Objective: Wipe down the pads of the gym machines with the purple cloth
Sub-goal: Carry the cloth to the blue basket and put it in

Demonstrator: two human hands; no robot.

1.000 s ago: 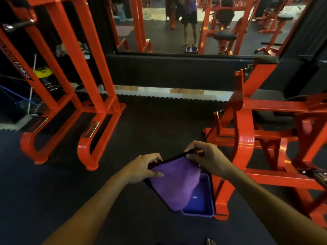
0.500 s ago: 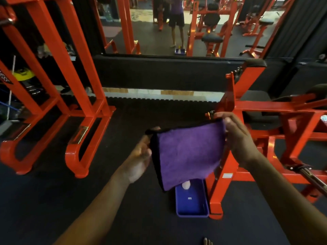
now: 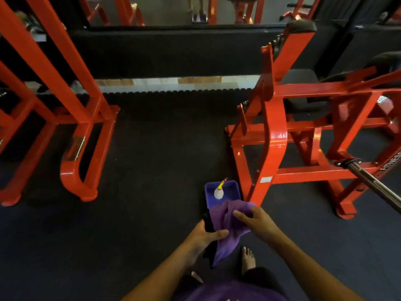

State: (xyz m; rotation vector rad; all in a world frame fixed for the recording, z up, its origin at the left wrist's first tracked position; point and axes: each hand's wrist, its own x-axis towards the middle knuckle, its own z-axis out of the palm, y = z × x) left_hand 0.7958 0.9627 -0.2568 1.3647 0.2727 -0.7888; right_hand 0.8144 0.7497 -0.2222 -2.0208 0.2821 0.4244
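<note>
1. Purple cloth (image 3: 227,227): bunched between both hands, above the dark floor (image 3: 141,192).
2. Left hand (image 3: 204,237): thumb and fingers clamp the cloth's lower fold.
3. Right hand (image 3: 258,222): fingers pinch its upper fold.
4. Blue tray (image 3: 235,190): just beyond, holding a spray bottle (image 3: 218,192), beside the red machine (image 3: 273,131).

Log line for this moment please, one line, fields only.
hands: left and right both grip purple cloth | cloth: bunched | spray bottle: in blue tray | pads: untouched

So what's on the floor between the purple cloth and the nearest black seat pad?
Head view: the blue tray holding a spray bottle, then the orange machine frame before the seat pad. Both hands hold the purple cloth.
</note>
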